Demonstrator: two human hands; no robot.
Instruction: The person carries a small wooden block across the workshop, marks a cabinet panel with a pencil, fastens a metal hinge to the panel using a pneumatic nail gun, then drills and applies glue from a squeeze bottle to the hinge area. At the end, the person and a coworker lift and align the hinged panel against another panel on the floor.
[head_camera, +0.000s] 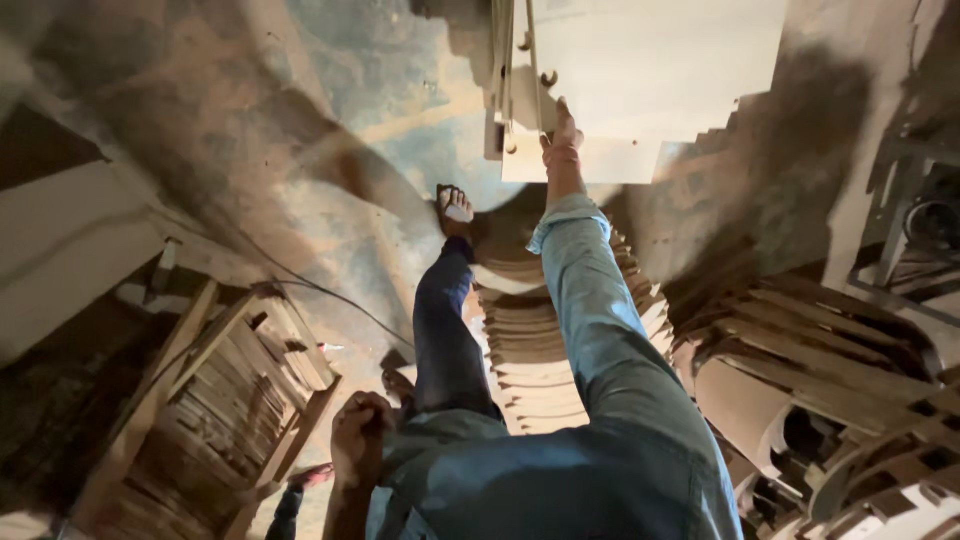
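Observation:
My right hand reaches far forward in a rolled blue sleeve and grips the lower edge of a stack of pale flat boards that stand on edge. My left hand is a closed fist close to my body, by the hem of my blue shirt, and nothing shows in it. One of my legs, in dark trousers, stretches forward with a sandalled foot on the stained floor. A pile of thin curved wooden pieces lies between that leg and my right arm.
A slatted wooden rack filled with stacked wood strips stands at the left. More curved wooden parts are heaped at the right. A thin cable runs across the floor. Another person's foot in a sandal shows at the bottom.

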